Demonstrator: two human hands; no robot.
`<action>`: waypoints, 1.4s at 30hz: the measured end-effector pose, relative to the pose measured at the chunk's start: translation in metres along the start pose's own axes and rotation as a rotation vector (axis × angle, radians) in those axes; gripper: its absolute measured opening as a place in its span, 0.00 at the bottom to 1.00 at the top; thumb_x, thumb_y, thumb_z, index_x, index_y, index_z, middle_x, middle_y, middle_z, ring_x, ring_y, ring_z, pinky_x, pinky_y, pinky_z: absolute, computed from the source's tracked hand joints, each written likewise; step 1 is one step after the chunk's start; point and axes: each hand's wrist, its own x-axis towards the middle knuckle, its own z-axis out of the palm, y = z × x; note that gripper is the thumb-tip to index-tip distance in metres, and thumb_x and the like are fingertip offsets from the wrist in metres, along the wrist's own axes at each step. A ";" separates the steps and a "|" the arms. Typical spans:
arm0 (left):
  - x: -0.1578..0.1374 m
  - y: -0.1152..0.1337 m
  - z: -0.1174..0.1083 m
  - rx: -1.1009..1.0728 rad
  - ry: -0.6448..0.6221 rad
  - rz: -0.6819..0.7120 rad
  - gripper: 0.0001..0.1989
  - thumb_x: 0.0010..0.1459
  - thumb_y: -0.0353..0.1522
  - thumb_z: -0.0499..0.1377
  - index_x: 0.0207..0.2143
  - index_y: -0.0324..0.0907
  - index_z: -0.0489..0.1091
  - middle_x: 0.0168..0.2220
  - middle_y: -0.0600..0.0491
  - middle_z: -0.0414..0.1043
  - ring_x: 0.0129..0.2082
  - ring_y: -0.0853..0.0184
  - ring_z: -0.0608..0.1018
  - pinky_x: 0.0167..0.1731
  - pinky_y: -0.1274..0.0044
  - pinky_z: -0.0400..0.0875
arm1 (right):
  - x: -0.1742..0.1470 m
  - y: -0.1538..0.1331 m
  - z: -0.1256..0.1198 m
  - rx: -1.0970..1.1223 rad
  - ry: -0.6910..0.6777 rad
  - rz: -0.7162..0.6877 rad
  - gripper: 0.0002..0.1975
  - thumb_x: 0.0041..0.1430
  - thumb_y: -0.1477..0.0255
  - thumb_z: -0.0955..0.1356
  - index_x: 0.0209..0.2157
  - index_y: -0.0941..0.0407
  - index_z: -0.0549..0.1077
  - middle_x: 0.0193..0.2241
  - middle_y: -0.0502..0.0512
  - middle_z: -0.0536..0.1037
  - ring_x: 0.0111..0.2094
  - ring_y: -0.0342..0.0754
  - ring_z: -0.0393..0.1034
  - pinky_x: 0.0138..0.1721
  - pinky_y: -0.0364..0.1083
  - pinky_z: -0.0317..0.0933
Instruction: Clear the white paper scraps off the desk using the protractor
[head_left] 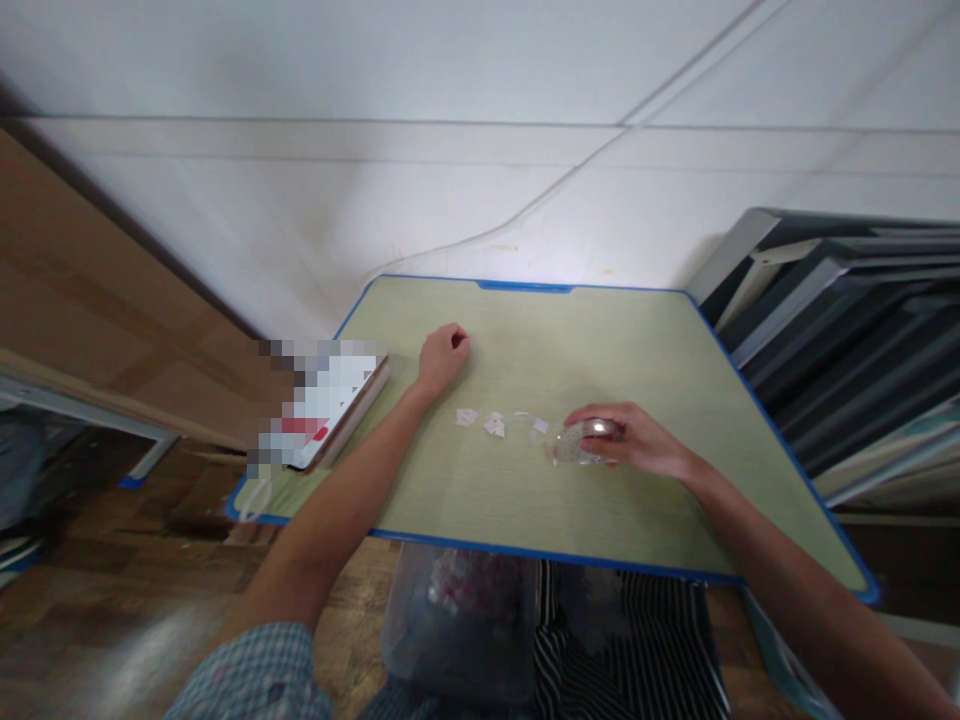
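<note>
1. at the counter [600, 340], just right of the slips [495, 425]: clear item [571, 444], pinched in the fingers of the right hand [637, 437]; surface contact unclear.
2. left hand [441, 360]: beyond the slips, fingers curled loosely; nothing visible in them.
3. step, as judged: handling the item.
4. next move likely calls for a steady pinch, clear of the slips.

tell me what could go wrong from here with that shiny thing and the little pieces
The right hand could slide the shiny object into the small pale pieces beside it, scattering them. The left forearm, close beside the box, might nudge it off the table.
</note>
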 end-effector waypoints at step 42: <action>0.000 0.001 -0.001 0.002 0.001 -0.015 0.08 0.49 0.30 0.49 0.25 0.39 0.68 0.27 0.52 0.71 0.29 0.70 0.70 0.33 0.77 0.63 | 0.002 0.000 0.001 -0.030 0.094 -0.036 0.12 0.49 0.68 0.67 0.37 0.57 0.71 0.19 0.47 0.66 0.18 0.38 0.59 0.15 0.37 0.55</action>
